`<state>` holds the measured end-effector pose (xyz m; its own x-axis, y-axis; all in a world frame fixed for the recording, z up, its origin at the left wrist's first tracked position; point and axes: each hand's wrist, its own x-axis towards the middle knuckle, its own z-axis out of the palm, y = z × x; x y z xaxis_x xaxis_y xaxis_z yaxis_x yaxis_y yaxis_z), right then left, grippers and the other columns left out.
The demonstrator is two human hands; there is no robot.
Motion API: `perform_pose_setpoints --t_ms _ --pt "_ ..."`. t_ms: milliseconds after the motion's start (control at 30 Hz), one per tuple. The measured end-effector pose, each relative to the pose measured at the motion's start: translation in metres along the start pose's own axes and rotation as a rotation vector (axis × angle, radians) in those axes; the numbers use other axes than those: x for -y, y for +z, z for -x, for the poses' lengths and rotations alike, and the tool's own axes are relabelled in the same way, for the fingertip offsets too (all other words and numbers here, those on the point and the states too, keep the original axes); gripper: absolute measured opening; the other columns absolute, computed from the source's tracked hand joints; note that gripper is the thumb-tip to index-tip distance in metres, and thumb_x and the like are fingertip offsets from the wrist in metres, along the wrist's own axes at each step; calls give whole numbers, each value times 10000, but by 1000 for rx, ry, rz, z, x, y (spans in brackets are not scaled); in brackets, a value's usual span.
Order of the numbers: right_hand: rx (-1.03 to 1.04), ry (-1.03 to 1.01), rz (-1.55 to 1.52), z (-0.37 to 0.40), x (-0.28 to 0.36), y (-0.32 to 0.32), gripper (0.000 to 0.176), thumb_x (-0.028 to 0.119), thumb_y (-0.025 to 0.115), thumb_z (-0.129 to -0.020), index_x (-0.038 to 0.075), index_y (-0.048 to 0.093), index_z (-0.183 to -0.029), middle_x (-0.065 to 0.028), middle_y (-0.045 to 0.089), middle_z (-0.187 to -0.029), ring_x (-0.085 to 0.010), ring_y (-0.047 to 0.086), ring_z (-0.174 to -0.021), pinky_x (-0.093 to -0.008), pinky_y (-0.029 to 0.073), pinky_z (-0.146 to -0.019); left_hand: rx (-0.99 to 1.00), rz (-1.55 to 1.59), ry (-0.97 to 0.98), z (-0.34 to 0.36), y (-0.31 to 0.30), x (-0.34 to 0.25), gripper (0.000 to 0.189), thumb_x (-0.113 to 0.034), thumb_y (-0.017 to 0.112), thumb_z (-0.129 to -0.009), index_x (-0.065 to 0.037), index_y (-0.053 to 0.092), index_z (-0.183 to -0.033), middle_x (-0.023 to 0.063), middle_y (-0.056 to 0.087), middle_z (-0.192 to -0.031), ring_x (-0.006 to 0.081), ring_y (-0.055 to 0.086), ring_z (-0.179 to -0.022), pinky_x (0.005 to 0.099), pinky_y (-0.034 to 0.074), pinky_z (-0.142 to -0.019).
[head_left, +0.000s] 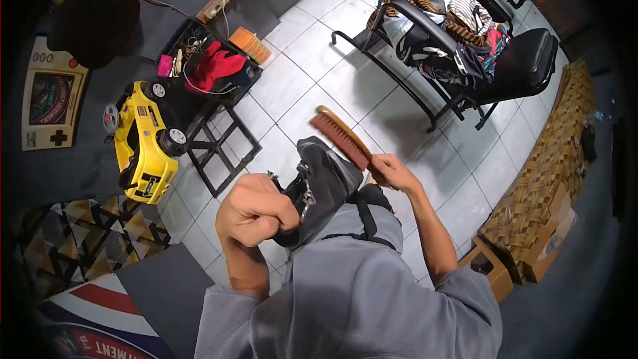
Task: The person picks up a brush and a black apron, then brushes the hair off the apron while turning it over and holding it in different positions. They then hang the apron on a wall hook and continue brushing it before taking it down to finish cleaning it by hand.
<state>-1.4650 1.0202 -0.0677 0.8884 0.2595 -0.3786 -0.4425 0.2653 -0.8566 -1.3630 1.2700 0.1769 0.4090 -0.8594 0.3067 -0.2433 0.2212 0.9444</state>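
My left hand (256,211) is closed in a fist at the edge of a black leather-like item (325,169) with silver metal fittings, possibly a boot or a bag; I cannot tell which. It rests over my lap, and its far end points away from me. In my right hand (393,173) is a wooden-backed brush (342,138), gripped by its near end. Its reddish-brown bristles face left, close beside the black item. Grey clothing (352,279) covers my body below both hands.
A black chair (525,70) with clothes (452,33) piled on it stands ahead right. On the left are a yellow toy car (143,149), a black metal frame (222,149) and a crate holding red cloth (216,66). A woven panel (541,179) and cardboard boxes (488,269) line the right.
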Motion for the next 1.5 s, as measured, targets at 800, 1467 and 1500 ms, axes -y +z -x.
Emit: perform_pose_setpoints --t_ms 800,1467,1500 --pt "203 169 304 -44 33 -30 452 412 534 -917 37 587 -669 57 403 -532 -50 358 -475 -246 277 -418 409 431 317 2 13 3 82 -11 564 -715 -42 627 -672 20 348 -435 173 412 -345 300 263 -348" --pt "-282 43 -136 -24 -1 26 452 467 343 -975 118 437 -703 32 403 -575 -63 342 -477 -218 292 -447 -726 285 -267 11 28 -24 232 -86 460 -872 42 497 -1062 42 545 -934 42 475 -762 178 385 -650" --pt "-278 63 -218 -18 -1 45 412 412 342 -987 97 469 -755 31 426 -612 -65 372 -503 -217 306 -456 -835 356 -296 -1 34 -23 243 -60 448 -877 30 487 -1099 25 531 -905 33 464 -757 171 387 -658"
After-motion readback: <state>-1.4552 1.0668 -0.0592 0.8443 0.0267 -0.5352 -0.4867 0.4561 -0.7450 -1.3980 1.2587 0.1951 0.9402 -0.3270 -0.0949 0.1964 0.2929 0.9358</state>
